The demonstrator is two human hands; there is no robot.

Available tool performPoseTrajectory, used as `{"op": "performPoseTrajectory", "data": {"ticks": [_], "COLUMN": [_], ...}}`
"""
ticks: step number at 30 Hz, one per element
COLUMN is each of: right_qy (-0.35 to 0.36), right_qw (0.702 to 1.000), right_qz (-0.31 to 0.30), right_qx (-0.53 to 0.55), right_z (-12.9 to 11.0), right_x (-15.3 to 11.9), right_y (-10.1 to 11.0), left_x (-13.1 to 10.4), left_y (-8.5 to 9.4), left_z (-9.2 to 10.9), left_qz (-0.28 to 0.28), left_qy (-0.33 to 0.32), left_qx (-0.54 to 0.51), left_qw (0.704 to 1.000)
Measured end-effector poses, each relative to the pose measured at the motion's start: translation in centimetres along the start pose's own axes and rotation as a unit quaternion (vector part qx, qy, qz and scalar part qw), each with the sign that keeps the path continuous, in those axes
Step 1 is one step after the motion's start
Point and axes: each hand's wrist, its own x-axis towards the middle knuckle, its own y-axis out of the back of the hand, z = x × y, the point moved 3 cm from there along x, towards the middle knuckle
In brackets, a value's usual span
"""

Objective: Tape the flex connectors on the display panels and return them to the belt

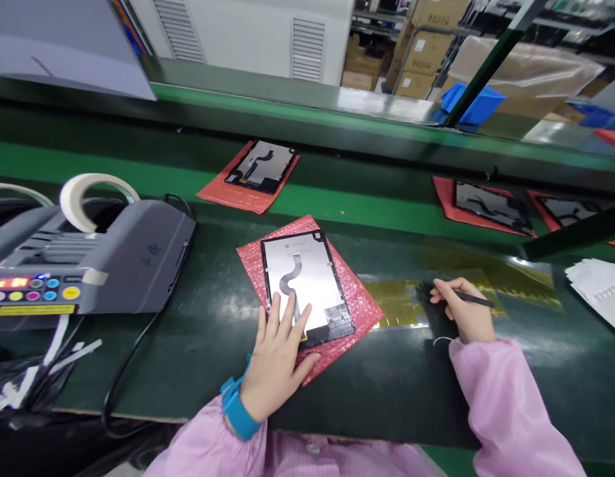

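My left hand (279,358), with a blue strap on the wrist, lies spread over the lower part of a tablet screen panel (315,291). The panel's silvery back faces up, and a grey flex cable (290,270) curves down it, partly under my fingers. Beneath the panel is a red bubble-wrap bag (360,306). My right hand (461,308) pinches black tweezers (474,299), whose tips are over the right part of a clear sheet carrying yellow film pieces (394,310). Exactly what the tips touch is too small to make out.
A grey tape dispenser (133,255) with a white tape roll (79,199) stands at the left, its cable trailing down. More panels on red bags, such as one panel (264,165), lie farther back. Yellow film (529,281) and white papers (598,288) are at the right.
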Motion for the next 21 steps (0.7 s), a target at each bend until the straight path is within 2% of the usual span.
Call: {"op": "performPoseTrajectory", "data": {"ticks": [7, 11, 15, 21], "right_qy": [0.031, 0.025, 0.010, 0.024], "right_qw": [0.999, 0.998, 0.998, 0.999], "right_qz": [-0.005, -0.039, -0.031, 0.000], "right_qx": [0.003, -0.037, -0.053, 0.032], "right_z": [-0.11, -0.07, 0.04, 0.14], "right_x": [-0.26, -0.26, -0.26, -0.43], "right_y": [0.27, 0.28, 0.14, 0.35], "left_x": [0.05, 0.01, 0.03, 0.14], "left_y": [-0.10, -0.17, -0.14, -0.20], "left_z": [-0.06, -0.06, -0.06, -0.05], "left_qz": [0.003, 0.013, 0.020, 0.014], "left_qy": [-0.001, -0.004, -0.010, -0.009], "left_qx": [-0.006, -0.013, -0.013, -0.031], "left_qw": [1.000, 1.000, 1.000, 0.999]}}
